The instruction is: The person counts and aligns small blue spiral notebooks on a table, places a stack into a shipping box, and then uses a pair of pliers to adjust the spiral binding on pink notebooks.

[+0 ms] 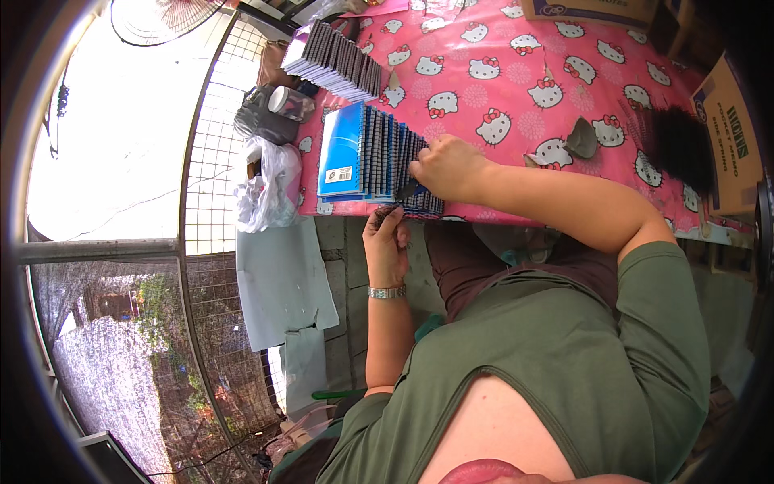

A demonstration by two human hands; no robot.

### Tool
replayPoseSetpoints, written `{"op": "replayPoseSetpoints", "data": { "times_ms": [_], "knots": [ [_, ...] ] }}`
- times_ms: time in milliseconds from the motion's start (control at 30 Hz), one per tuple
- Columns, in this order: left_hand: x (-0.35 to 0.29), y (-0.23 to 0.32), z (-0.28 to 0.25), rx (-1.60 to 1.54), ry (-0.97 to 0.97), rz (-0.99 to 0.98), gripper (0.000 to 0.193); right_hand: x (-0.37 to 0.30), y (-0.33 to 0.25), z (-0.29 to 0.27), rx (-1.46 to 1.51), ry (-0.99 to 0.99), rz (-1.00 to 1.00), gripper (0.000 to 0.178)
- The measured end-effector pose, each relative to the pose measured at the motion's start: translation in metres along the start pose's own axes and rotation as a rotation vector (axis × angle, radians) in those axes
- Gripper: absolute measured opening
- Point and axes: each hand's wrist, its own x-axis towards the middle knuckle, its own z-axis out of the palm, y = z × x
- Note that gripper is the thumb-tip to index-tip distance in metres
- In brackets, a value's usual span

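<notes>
A row of blue spiral notebooks [343, 153] lies overlapped at the table's front left, their black wire bindings showing. My right hand [447, 168] is at the right end of this row, fingers closed in a pinch. A small dark blue piece shows just below its fingertips, too unclear to name. At the table's front edge, just below the row, my left hand [387, 234] has its fingers bent together around something dark and mesh-like that I cannot make out. A metal-banded watch [387, 292] circles my left wrist.
Another stack of spiral notebooks [334, 60] stands behind the blue ones. A clear jar [290, 103] and a white plastic bag [270, 189] sit at the left edge. Cardboard boxes [730, 137] stand right, near a black bristly thing [680, 145]. A pink patterned cloth [524, 97] covers the table.
</notes>
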Motion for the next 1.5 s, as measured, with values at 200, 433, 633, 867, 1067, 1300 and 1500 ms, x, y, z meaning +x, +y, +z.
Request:
{"op": "replayPoseSetpoints", "data": {
  "times_ms": [200,433,633,867,1067,1300,1500],
  "knots": [
    [-0.003,0.001,0.003,-0.098,-0.024,-0.027,0.007,-0.011,0.012,0.007,0.005,0.211,-0.013,0.014],
    [-0.001,-0.003,0.004,-0.086,-0.046,-0.042,0.009,-0.007,0.007,0.015,-0.13,0.286,-0.095,0.012],
    [-0.002,-0.003,0.009,0.062,0.034,0.024,0.01,-0.006,0.002,0.007,-0.002,0.001,-0.007,0.014],
    [0.0,-0.009,0.0,-0.002,0.022,0.044,0.006,-0.01,0.009,0.016,0.028,0.097,-0.032,0.012],
    [-0.005,-0.008,-0.002,-0.192,-0.03,-0.058,0.007,-0.023,0.009,0.013,-0.091,0.226,-0.051,0.018],
    [0.002,-0.019,0.004,0.02,-0.012,0.033,0.015,-0.013,0.0,0.014,-0.024,0.015,-0.022,0.012],
    [0.0,-0.017,0.0,-0.1,-0.008,-0.018,0.012,-0.021,0.01,0.026,0.037,0.14,0.008,0.011]
  ]
}}
